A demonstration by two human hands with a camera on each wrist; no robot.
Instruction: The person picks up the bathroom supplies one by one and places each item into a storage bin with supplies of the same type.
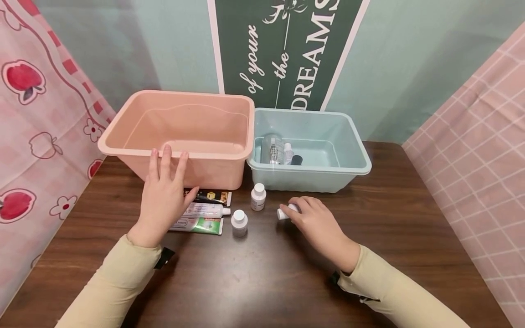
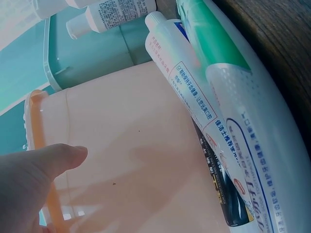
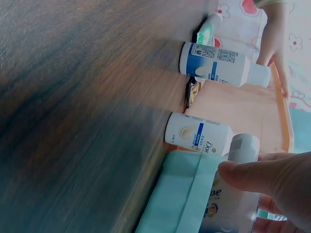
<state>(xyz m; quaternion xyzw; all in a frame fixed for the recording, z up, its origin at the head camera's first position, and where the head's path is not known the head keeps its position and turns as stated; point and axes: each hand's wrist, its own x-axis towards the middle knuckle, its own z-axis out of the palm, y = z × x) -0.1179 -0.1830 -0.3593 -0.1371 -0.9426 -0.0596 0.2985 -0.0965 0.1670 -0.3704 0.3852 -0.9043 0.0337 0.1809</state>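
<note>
So the right hand (image 1: 321, 223) has a Dove bottle (image 3: 226, 204) pinched between thumb and fingers, thumb on one side, fingertips round the other. That bottle is tipped over sideways, cap pointing left in the head view, just in front of the blue bin (image 1: 307, 180). Can't really tell if it's touching the table (image 1: 254, 282) or a bit off it.

Left hand (image 1: 162, 196) isn't gripping anything: fingers straight and spread, tips reaching over the front rim of the pink bin (image 1: 217, 171), thumb stuck out to the side. Whether it's actually pressing on the rim, I can't say.

Between the hands, two more bottles stand upright, a near one (image 1: 239, 224) and a far one (image 1: 258, 198). Right by the left hand, partly behind it in the head view, there's a black tube (image 1: 211, 197), a white tube (image 1: 205, 210) and a green-and-white tube (image 1: 211, 225), all lying side by side. Blue bin's got a clear bottle (image 1: 272, 148) in it.
</note>
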